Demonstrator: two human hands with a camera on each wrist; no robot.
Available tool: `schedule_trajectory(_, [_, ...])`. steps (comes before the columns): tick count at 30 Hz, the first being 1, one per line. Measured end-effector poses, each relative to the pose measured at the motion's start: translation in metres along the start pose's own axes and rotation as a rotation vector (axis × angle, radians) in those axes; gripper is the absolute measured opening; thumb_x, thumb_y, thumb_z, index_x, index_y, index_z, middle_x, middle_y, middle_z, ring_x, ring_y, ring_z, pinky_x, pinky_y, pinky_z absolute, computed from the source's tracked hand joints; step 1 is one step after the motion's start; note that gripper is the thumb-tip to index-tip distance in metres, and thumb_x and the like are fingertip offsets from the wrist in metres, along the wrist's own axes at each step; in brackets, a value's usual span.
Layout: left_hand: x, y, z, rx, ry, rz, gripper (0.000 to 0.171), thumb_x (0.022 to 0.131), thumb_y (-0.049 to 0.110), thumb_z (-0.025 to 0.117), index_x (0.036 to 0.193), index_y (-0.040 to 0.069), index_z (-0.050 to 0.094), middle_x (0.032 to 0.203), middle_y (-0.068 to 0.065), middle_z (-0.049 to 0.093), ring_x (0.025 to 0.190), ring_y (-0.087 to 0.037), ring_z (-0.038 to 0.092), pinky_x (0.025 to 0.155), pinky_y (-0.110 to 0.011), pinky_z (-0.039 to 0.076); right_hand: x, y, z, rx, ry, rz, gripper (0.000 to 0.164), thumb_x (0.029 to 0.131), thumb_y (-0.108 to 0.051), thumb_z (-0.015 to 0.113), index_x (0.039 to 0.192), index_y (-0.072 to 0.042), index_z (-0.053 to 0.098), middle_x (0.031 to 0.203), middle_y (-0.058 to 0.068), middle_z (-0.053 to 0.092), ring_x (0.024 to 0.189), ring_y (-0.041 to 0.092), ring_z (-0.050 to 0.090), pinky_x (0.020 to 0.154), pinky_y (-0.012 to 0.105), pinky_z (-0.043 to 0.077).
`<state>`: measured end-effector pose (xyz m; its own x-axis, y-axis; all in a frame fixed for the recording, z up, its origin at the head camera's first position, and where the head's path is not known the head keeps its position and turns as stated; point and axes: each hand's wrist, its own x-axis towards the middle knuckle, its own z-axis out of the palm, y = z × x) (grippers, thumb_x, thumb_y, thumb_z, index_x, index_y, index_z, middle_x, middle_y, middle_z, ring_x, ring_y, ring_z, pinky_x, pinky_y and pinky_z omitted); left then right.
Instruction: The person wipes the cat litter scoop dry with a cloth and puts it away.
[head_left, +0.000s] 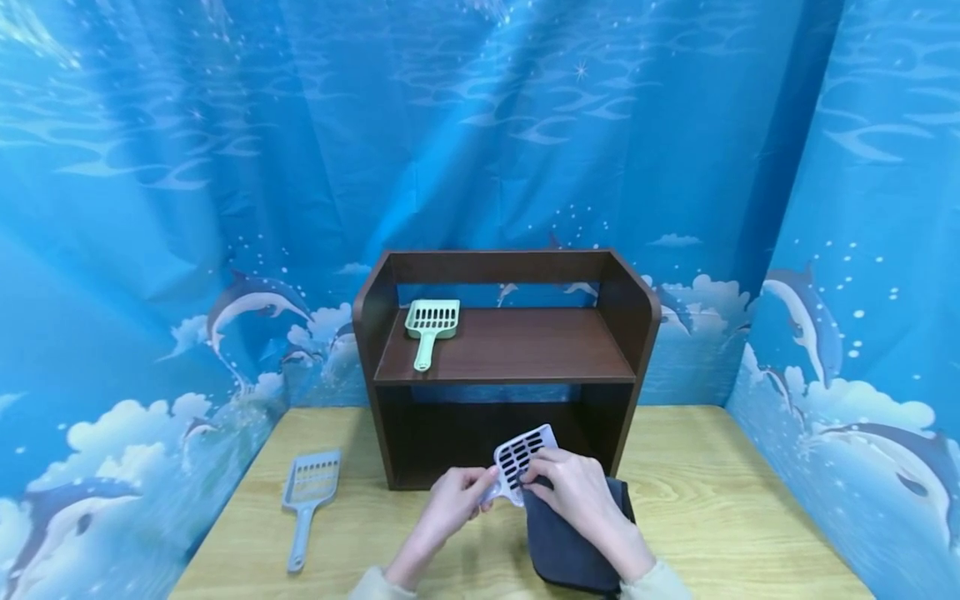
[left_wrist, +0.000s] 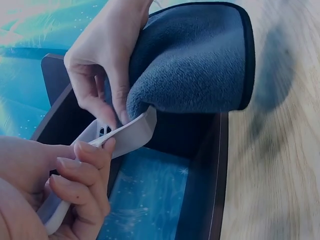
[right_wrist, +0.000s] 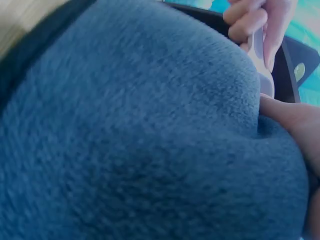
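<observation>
My left hand (head_left: 452,502) grips the handle of a pale lavender litter scoop (head_left: 504,457), whose slotted head points up and to the right. In the left wrist view, its fingers curl round the scoop's handle (left_wrist: 59,216). My right hand (head_left: 577,493) pinches a dark blue fleecy cloth (head_left: 566,550) and presses a fold of it to the scoop's head. The rest of the cloth (left_wrist: 200,65), edged in black, drapes down from that hand. In the right wrist view the cloth (right_wrist: 135,120) hides most of the scoop.
A dark brown two-tier shelf (head_left: 525,342) stands just beyond my hands on the wooden table (head_left: 720,500). On its upper tier, at the left, lies a green litter scoop (head_left: 425,346). A grey-blue litter scoop (head_left: 303,525) lies on the table to the left.
</observation>
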<state>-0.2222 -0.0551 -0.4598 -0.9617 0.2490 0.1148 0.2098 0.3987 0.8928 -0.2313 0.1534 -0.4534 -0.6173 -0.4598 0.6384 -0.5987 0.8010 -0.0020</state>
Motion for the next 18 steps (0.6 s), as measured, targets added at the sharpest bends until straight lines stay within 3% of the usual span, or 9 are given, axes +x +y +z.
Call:
schedule_trajectory(9, [-0.002, -0.001, -0.010, 0.065, 0.006, -0.009, 0.036, 0.091, 0.043, 0.053, 0.077, 0.013, 0.069, 0.053, 0.008, 0.050, 0.040, -0.002, 0.038, 0.037, -0.017, 0.026, -0.007, 0.020, -0.006, -0.007, 0.099, 0.033, 0.024, 0.061, -0.022, 0.085, 0.074, -0.030, 0.067, 0.082, -0.018, 0.061, 0.067, 0.000, 0.058, 0.050, 0.020, 0.044])
schedule_trajectory(18, [-0.001, 0.003, -0.015, 0.163, -0.009, 0.090, 0.043, 0.091, 0.045, 0.050, 0.064, 0.014, 0.063, 0.048, 0.009, 0.048, 0.038, 0.001, 0.036, 0.037, -0.019, 0.025, 0.001, 0.025, -0.005, 0.043, 0.225, 0.031, 0.021, 0.064, -0.020, 0.083, 0.077, -0.026, 0.068, 0.083, -0.015, 0.062, 0.069, 0.004, 0.060, 0.051, 0.024, 0.046])
